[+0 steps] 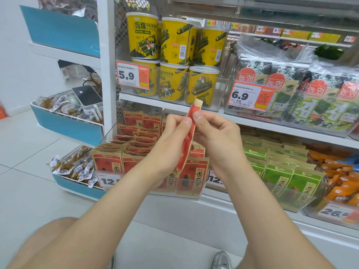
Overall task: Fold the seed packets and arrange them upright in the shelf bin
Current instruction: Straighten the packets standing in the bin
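**Fig. — Red seed packet pinched edge-on over the bin's front-right corner**

Both hands meet above the front-right corner of the clear shelf bin. The left hand and the right hand each pinch the same red seed packet, with thumbs pressed on its upper half and the other fingers curled behind. The packet is turned edge-on to the camera and tilted. Its top corner points toward the shelf above, and its lower end hangs free just over the front row. I cannot tell whether it touches anything in the bin.

The stocked red packets stand upright along the bin's front edge. Toward the back-left corner they lean and overlap. Green packets fill the neighbouring bin beyond the right edge.

I judge that the fold is being pressed and the packet has not yet been placed.

Risks as I read them:

- **Weak crease:** the stiff paper could spring open once released, so the packet would not stand.
- **Loose lower end:** only the upper half is gripped, so if one thumb slips the packet could swing or drop flat onto the front row.
- **Tight front row:** pushing the packet in near the right edge could tip its neighbours or bend them against the front wall.
- **Leaning rear stacks:** a nudge could make them slide further.
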### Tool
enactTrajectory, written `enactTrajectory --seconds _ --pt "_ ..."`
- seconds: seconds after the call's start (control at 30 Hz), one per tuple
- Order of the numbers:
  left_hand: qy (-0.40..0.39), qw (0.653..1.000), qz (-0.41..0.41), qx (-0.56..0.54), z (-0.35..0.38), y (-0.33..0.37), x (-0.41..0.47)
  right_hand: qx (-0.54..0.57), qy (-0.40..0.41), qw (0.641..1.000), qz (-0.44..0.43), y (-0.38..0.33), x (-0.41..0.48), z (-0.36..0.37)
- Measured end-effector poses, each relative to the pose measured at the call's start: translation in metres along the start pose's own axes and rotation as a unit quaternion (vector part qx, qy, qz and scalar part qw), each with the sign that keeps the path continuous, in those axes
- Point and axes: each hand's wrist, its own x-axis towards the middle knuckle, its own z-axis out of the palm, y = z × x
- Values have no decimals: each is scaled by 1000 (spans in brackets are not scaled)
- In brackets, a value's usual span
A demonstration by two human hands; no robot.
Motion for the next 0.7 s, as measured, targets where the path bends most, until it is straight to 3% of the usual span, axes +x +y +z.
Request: enactTrajectory --seconds 0.1,0.3,0.57,0.7 --pt "34 998 -7 -50 4 -1 4 -25 21 999 -25 2 1 1" --pt "7 991 -38 -124 6 1 0 -61 27 997 -44 1 0 1" --pt "102 967 -55 -228 -3 7 5 -216 -129 968 20 -7 -9 -2" --pt "123 966 -30 -225 -14 6 7 -238 -128 962 37 -4 -8 -2"
